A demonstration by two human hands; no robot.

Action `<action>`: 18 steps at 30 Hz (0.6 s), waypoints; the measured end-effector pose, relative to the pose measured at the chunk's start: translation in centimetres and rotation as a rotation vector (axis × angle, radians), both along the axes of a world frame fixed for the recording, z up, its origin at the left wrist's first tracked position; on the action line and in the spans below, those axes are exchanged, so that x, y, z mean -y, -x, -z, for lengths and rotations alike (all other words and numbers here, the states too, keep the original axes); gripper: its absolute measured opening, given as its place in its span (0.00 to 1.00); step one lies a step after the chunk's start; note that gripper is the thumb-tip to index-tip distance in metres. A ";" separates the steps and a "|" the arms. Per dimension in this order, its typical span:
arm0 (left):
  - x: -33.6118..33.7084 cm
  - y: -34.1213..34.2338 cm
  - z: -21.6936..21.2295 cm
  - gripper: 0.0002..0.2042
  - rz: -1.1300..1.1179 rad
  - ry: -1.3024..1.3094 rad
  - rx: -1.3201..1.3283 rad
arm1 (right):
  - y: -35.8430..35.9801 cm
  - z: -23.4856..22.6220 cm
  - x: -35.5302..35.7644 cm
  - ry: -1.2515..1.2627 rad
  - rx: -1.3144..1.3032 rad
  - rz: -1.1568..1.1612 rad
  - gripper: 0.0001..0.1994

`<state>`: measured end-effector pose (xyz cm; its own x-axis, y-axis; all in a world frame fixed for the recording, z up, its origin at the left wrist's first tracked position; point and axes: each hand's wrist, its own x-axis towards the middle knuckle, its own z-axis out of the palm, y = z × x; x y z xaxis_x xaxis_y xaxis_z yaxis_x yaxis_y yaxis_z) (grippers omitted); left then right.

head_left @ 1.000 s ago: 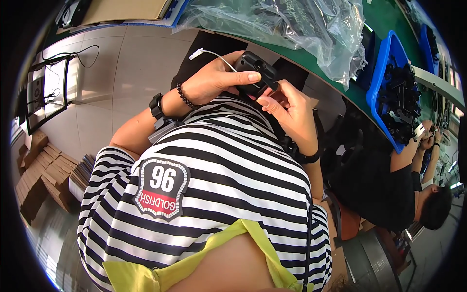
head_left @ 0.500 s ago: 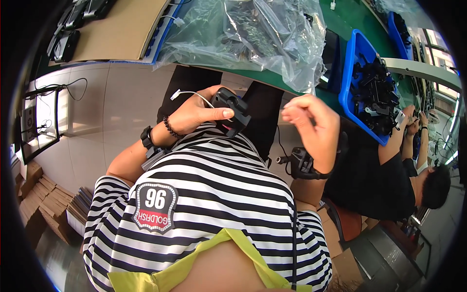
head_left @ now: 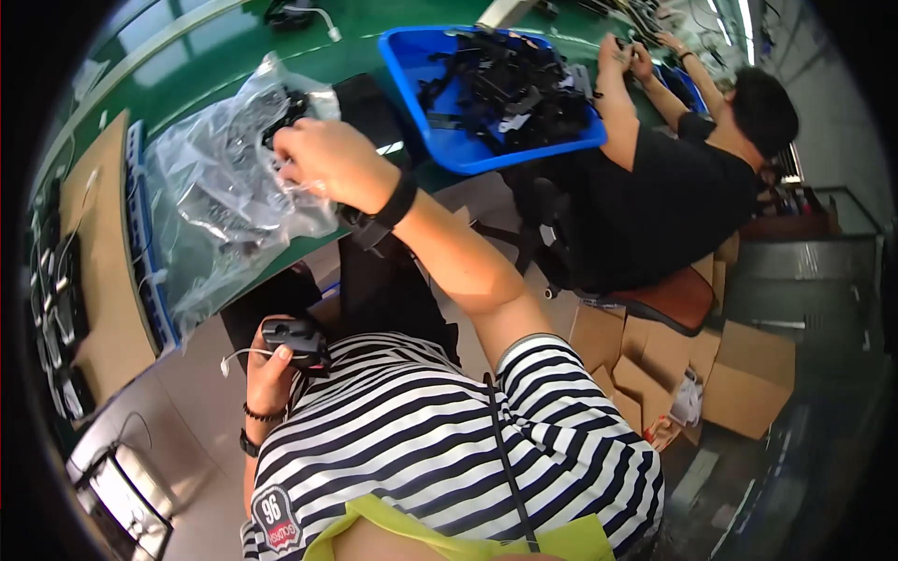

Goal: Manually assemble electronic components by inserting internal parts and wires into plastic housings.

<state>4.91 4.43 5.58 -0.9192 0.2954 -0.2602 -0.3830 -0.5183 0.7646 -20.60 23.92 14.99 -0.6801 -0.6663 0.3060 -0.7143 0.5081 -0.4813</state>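
Observation:
Low in front of my striped shirt, my left hand (head_left: 269, 374) is wrapped round a black plastic device housing (head_left: 295, 341). A thin white cable (head_left: 241, 352) with a small connector hangs from the housing. My right arm reaches out over the green table, and my right hand (head_left: 332, 166) is at a crumpled clear plastic bag (head_left: 210, 201). Its fingers are curled together at the bag's right side. Dark parts (head_left: 288, 110) show inside the bag beside them; what the fingers grip is hidden.
A blue bin (head_left: 524, 158) of black parts stands right of the bag. Several black devices (head_left: 65, 323) with cables lie by a brown cardboard sheet (head_left: 112, 271) at left. A co-worker in black (head_left: 636, 210) sits at right, near cardboard boxes (head_left: 748, 379).
My right hand has gone from beside the device to the plastic bag on the table. The view has swung right, and my left hand still holds the device, now lower left in view.

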 end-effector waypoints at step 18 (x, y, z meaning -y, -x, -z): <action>-0.4 0.6 -1.8 0.27 -0.114 0.101 0.075 | -4.2 -6.8 -1.8 0.525 -0.311 0.098 0.09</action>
<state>4.35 4.81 7.33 -0.9221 0.1597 -0.3524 -0.3843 -0.4839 0.7862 -16.36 25.76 21.79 -0.5568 -0.3117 0.7699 -0.8232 0.3308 -0.4614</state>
